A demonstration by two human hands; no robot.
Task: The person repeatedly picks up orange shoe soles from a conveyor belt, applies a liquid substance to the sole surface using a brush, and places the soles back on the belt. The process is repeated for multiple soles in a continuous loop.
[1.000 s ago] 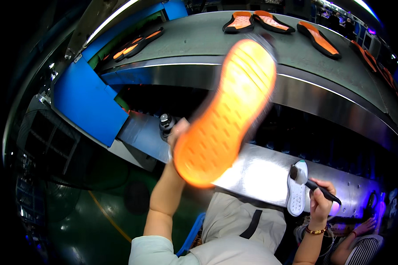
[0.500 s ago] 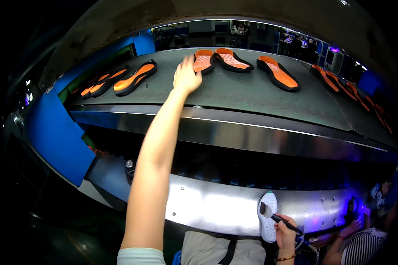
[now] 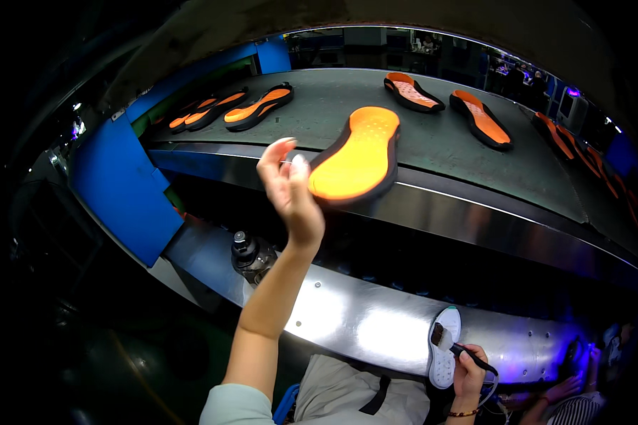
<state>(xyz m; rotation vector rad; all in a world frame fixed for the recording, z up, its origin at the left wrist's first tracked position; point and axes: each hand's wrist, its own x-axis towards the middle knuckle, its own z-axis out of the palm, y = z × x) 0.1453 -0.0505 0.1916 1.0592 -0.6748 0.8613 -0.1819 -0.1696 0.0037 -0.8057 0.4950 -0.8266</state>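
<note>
So the left hand (image 3: 294, 202) was up in front of the belt, thumb and finger apart and curled, right beside one end of an orange and black sole (image 3: 358, 152). Couldn't tell if it had a proper grip, because any fingers under the sole were hidden and the sole was a bit blurred. That sole sat tilted in front of the belt's metal edge, orange face showing. The right hand (image 3: 468, 372) was way clearer: closed round the dark handle of a brush (image 3: 483, 363), bristles looking to rest on a white sole (image 3: 442, 374) at the near edge of the worktop (image 3: 393, 333)

My take on doing this well: hold the orange sole by its black rim near one end, keep fingers off the orange face, and carry it high enough that it doesn't clip the metal edge. I'd also have let the brush sit light and steady, since a tug from the right could easily have dragged the white sole

Further out, a dark bottle (image 3: 252, 256) stood on the worktop behind the left forearm, more orange soles (image 3: 480, 120) lay along the green belt (image 3: 333, 92), a blue panel (image 3: 131, 188) was off left, and someone else's hand (image 3: 563, 389) showed lower right
</note>
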